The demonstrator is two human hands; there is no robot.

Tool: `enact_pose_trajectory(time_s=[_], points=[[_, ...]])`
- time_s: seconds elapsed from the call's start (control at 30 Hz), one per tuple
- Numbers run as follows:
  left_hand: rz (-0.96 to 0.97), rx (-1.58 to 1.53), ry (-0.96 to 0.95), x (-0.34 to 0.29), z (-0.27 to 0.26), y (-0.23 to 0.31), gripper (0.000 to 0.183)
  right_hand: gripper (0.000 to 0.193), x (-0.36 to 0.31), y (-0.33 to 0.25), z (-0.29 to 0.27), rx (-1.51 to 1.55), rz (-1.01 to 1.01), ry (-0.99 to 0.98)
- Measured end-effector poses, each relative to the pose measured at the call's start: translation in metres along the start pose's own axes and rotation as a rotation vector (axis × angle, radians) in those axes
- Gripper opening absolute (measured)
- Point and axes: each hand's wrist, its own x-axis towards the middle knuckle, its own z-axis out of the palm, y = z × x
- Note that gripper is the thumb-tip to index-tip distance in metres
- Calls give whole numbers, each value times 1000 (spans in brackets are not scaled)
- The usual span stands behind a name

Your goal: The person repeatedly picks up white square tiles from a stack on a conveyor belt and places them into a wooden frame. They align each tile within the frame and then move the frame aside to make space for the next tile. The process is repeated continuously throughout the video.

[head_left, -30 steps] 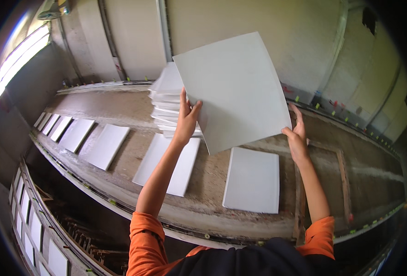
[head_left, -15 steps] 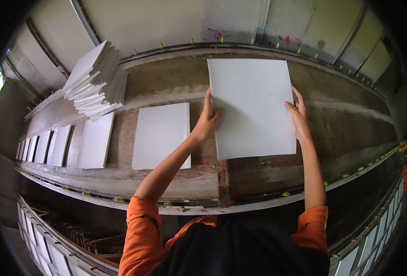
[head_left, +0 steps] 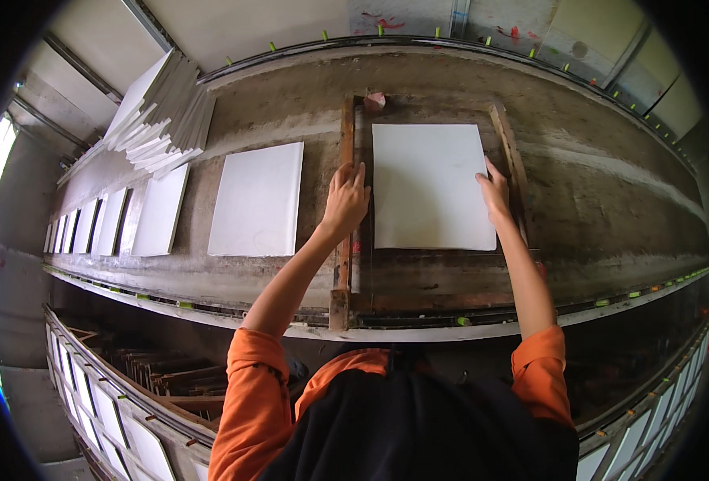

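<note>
A white rectangular panel (head_left: 430, 188) lies within the outline of a worn wooden frame (head_left: 345, 264) on the long brown table. My right hand (head_left: 494, 192) grips the panel's right edge, its thumb on top and the fingers along the side. On the frame's left bar rests my left hand (head_left: 346, 199), fingers closed round the wood. Left of the frame, another white panel (head_left: 256, 200) lies flat on the table. A small reddish scrap (head_left: 375, 101) sits by the frame's far left corner.
Several more white panels (head_left: 160, 212) run in a row toward the table's left end. Behind them leans a fanned stack of white panels (head_left: 166, 112). Rails with green clips (head_left: 325, 35) edge the table (head_left: 611, 216). Nearer me, a second table (head_left: 122, 393) carries white panels, with wooden frames (head_left: 162, 373) stored underneath.
The white panel has come down and left, inside the frame's outline. My left hand has let go of it and moved onto the frame's left bar; my right hand stays at its right edge.
</note>
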Motion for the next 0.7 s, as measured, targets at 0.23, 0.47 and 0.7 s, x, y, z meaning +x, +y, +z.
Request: enact_pose_trajectory(time_s=[0.23, 0.47, 0.7], points=[[84, 157, 68, -4, 7, 5, 49, 53, -14, 7, 11, 16, -4, -30], [82, 187, 22, -7, 5, 6, 54, 52, -20, 3, 15, -117, -11, 13], [95, 334, -38, -5, 15, 11, 61, 49, -3, 23, 33, -384, -126, 103]])
